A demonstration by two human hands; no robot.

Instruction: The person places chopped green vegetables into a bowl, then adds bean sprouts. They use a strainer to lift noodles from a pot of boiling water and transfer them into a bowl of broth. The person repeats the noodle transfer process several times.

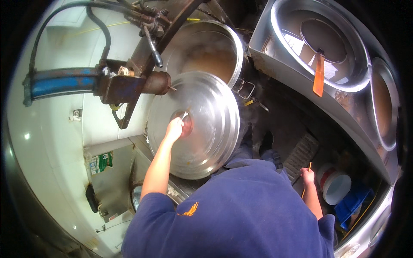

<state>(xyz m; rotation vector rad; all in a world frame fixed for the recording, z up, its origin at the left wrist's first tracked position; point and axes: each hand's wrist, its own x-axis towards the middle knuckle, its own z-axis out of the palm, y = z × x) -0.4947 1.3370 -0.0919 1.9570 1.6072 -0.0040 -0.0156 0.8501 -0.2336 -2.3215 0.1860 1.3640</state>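
Head view: a person in a dark blue shirt [241, 210] leans over a big metal lid [215, 124], left arm stretched out to its middle. The left hand [174, 130] has its fingers closed around the lid's handle [186, 114], whose pale end sticks out past the fist, over a round reddish-brown patch. The lid is tilted and sits on the near side of a tall metal pot [173, 51], overlapping part of the pot's mouth; whether the two touch, I cannot tell. Inside the pot is brown, cloudy liquid [211, 63]. Off to the side, well apart from the lid, the right hand [307, 175] has its fingers wrapped around a thin orange-yellow stick [310, 165], which shows above and below the fist. Left of the pot, a machine with a worn blue cylinder [64, 82] juts out beside the white wall [47, 142]. On the metal bench [279, 69] at the right, a wide basin [363, 64] stands by the far left corner, with an orange handle [318, 75] lying across its rim and reaching toward the front edge; a second basin [389, 142] sits further along. Below the bench's front edge, a white bucket [337, 188] lies near a blue crate [350, 205]
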